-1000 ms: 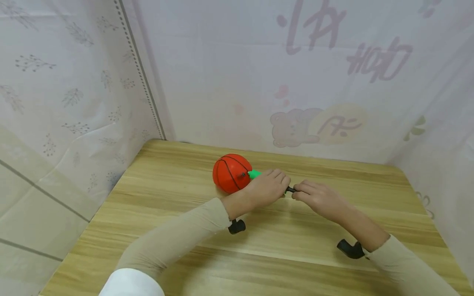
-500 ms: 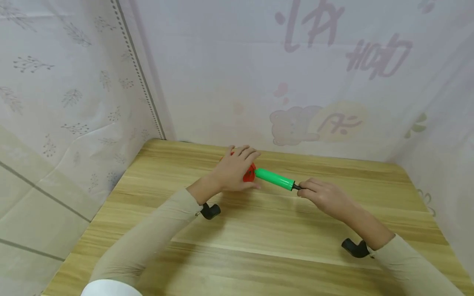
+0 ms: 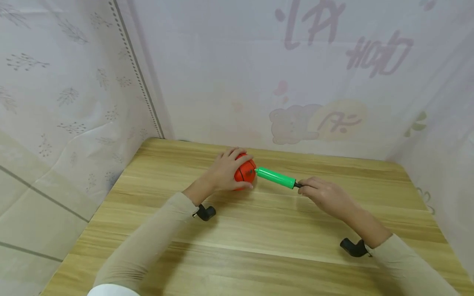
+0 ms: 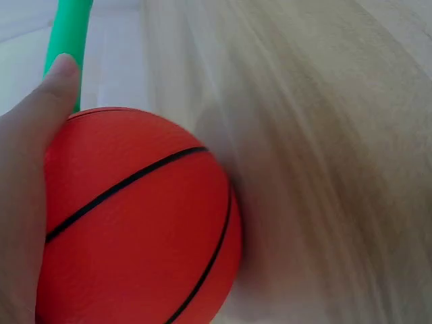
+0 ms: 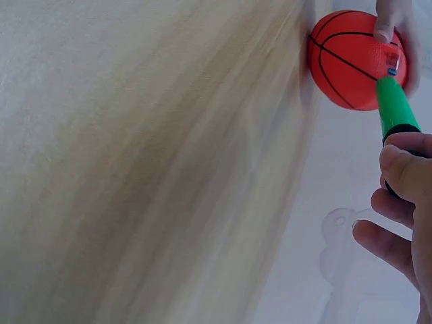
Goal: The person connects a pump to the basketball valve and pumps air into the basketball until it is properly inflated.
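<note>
A small red-orange basketball (image 3: 245,173) with black lines sits toward the back of the table. My left hand (image 3: 223,172) grips it from the left, fingers over the top and thumb along the near side. A green hand pump (image 3: 275,177) slants away from the ball's right side, its nozzle end at the ball; how deep it goes in cannot be told. My right hand (image 3: 329,198) holds the pump's black handle (image 3: 298,185) at the other end. In the right wrist view, thumb and forefinger pinch the handle while other fingers (image 5: 385,246) stand loose.
The wood-grain table (image 3: 266,242) ends at a printed cloth backdrop (image 3: 222,82) close behind the ball. More printed cloth (image 3: 74,102) hangs at the left. Black curved mounts (image 3: 206,213) stick out beneath both wrists.
My left hand has gone from the green pump to the basketball, uncovering the pump's barrel. The ball has shifted slightly right. My right hand, still on the handle, has moved slightly right.
</note>
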### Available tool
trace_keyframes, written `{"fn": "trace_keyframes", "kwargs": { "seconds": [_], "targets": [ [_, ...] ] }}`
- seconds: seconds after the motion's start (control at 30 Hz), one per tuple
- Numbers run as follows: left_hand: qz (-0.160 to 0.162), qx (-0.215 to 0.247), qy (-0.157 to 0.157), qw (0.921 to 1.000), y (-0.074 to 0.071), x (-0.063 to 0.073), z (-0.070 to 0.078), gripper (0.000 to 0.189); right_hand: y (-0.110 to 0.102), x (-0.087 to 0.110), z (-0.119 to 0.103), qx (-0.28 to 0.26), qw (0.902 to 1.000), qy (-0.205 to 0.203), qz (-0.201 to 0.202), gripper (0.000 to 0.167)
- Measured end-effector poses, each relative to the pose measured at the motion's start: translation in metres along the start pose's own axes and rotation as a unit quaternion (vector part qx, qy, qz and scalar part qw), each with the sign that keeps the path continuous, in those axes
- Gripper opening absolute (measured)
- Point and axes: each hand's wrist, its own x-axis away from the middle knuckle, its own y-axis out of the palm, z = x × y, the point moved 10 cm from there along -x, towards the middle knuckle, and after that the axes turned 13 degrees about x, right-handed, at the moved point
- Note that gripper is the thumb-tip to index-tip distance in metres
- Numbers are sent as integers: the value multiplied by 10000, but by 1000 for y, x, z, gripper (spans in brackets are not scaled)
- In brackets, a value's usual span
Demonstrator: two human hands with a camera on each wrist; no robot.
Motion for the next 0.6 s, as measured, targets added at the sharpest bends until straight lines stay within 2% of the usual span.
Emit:
{"fn": "trace_keyframes", "kwargs": {
  "seconds": [0.13, 0.27, 0.37, 0.43, 0.47, 0.6],
  "targets": [
    [383, -14, -11, 9993, 2, 0, -3, 77, 10, 6, 7, -389, 9985, 383, 35, 48],
    [703, -126, -88, 9974, 2, -1, -3, 65, 23, 9, 11, -597, 9965, 581, 82, 47],
    [806, -170, -185, 9964, 3, -1, -3, 63, 30, 12, 13, -677, 9947, 767, 59, 29],
    [829, -172, -235, 9961, 3, -1, -3, 63, 33, 13, 17, -703, 9923, 1022, -5, 12],
    [827, -199, -262, 9960, 3, -1, -3, 63, 33, 14, 20, -719, 9905, 1169, -20, 9],
    [782, -353, -349, 9957, 4, -1, -1, 62, 25, 12, 34, -745, 9804, 1824, 10, 20]
  ]
}}
